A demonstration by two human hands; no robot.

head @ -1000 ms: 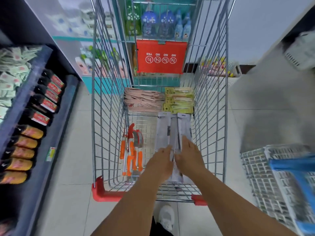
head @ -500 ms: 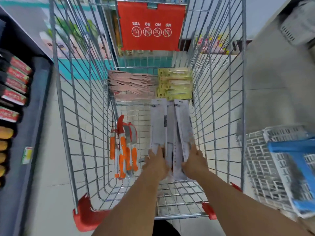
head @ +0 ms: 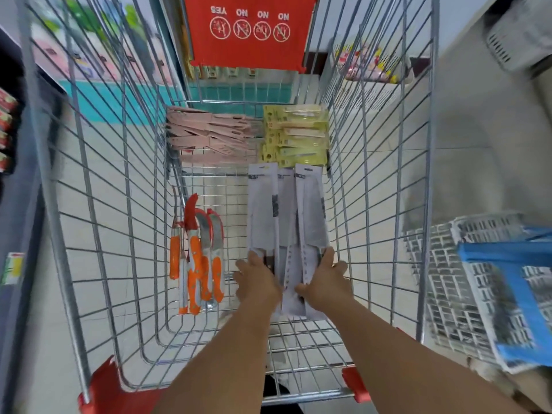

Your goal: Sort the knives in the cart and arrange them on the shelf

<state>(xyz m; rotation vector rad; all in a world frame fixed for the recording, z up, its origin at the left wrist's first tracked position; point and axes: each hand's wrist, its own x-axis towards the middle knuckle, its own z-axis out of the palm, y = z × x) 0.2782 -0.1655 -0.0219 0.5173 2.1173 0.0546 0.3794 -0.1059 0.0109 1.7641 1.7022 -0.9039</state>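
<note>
The wire cart (head: 98, 204) holds four groups of knives. At 11 o'clock on the cart floor lies a stack of pink knife packs (head: 209, 135); at 1 o'clock, touching it, a stack of yellow knife packs (head: 295, 135). At 9 o'clock lie the orange-handled knives (head: 197, 252), blades pointing away from the person. At centre-right lie the grey carded knives (head: 286, 210), long packs running from 12 to 6 o'clock, their far ends just beside the yellow stack.

The left hand (head: 257, 279) grips the near left edge of the grey packs, fingers curled over the card. The right hand (head: 325, 276) grips the near right edge, fingers bent around it, thumb out to the side.

Compared with half a second ago, the hands have moved slightly apart to the outer edges of the packs, and the view has closed in on the cart; the packs lie in much the same place.

The right-hand pack edge is near the cart's right wall. Bare wire floor shows between the orange-handled knives and the grey packs. Outside the cart, a white slotted basket with a blue handle (head: 493, 297) stands at 3 o'clock, and a dark shelf edge (head: 18, 234) runs at 9 o'clock. A red safety placard (head: 248, 28) hangs on the far end at 12 o'clock.
</note>
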